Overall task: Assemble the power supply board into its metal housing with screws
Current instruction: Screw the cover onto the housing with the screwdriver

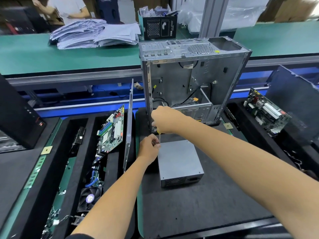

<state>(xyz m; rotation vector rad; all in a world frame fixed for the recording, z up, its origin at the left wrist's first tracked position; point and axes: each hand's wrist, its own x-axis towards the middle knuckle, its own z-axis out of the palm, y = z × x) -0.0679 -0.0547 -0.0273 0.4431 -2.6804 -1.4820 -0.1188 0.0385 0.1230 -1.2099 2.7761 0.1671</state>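
Just beside the power supply (179, 161), both hands gripping a screwdriver (159, 138): left hand (149, 148) low, right hand (164, 120) above.

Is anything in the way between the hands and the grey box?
Nothing visible. The left hand is at the corner of the grey box, steadying the shaft of the screwdriver that the right hand holds above it.

My station: computer assembly line. Green conveyor belt (69, 54), bare metal case (193, 80), motherboards (112, 131) in foam trays (another worker (67, 9) beyond).

Right hand (163, 120) grips screwdriver (159, 138); left hand (149, 147) pinches shaft beside power supply (179, 163).
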